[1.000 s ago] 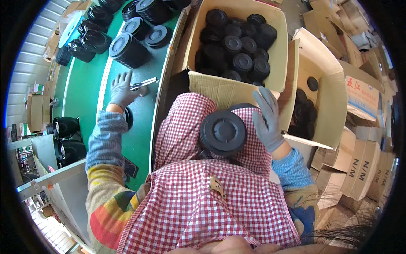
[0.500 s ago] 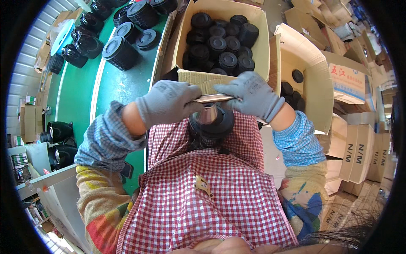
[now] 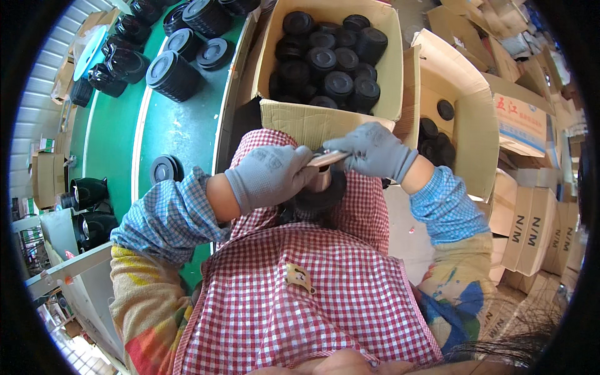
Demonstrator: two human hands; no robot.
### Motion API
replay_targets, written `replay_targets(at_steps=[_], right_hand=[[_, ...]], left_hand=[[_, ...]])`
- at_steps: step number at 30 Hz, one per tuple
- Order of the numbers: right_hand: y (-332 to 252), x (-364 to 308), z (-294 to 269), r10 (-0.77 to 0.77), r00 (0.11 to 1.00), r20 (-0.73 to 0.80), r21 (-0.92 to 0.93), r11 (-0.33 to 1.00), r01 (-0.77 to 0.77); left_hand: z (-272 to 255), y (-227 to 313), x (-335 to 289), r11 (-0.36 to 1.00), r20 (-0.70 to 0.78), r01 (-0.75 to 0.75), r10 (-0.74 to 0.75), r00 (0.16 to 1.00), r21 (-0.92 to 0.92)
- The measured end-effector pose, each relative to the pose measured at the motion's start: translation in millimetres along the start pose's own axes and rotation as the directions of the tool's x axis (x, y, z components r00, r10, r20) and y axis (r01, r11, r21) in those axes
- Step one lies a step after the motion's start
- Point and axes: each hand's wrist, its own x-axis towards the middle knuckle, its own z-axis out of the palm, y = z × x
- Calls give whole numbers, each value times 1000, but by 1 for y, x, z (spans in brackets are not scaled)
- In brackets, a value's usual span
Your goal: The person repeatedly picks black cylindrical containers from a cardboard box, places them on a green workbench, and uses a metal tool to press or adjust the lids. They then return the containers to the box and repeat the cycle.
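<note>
In grey gloves, my left hand [image 3: 267, 177] and my right hand [image 3: 377, 150] grip opposite ends of a flat pale strip [image 3: 327, 159]. The strip slants, its right end farther from me than its left. Just under it stands a shiny metal cone [image 3: 320, 181], partly covered by the strip and my left hand. The cone rises from a round black piece [image 3: 325, 199] in front of my checked apron. I cannot tell whether the strip touches the cone.
Beyond my hands stands a cardboard box [image 3: 325, 119] of black round lids; another open box [image 3: 465, 94] with lids is at the right. Lid stacks [image 3: 174, 76], a small lid pile [image 3: 165, 169] and dark glossy vessels [image 3: 128, 64] rest on the green table [image 3: 119, 137]. Cartons [image 3: 522, 228] line the right.
The strip has turned from nearly level to slanted. My left hand has shifted right and nearer to me, and a lid pile shows beside my left sleeve.
</note>
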Motion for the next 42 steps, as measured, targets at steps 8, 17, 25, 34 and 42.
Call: replay_targets(at_steps=[8, 17, 25, 34, 42], right_hand=[[33, 30, 1, -331, 941, 75, 66, 943, 326], [-34, 6, 15, -279, 958, 72, 237, 938, 255], [-46, 16, 28, -76, 992, -104, 943, 309, 123], [-39, 13, 14, -120, 986, 117, 991, -56, -125], [17, 118, 61, -268, 945, -185, 711, 627, 317]], left_hand=[[-3, 6, 14, 1000, 129, -2, 1, 992, 7], [1, -90, 74, 980, 59, -190, 188, 981, 49], [4, -87, 65, 950, -758, -291, 273, 593, 114], [75, 29, 33, 732, -313, -619, 681, 662, 286], [81, 25, 56, 788, -362, -595, 606, 708, 158]])
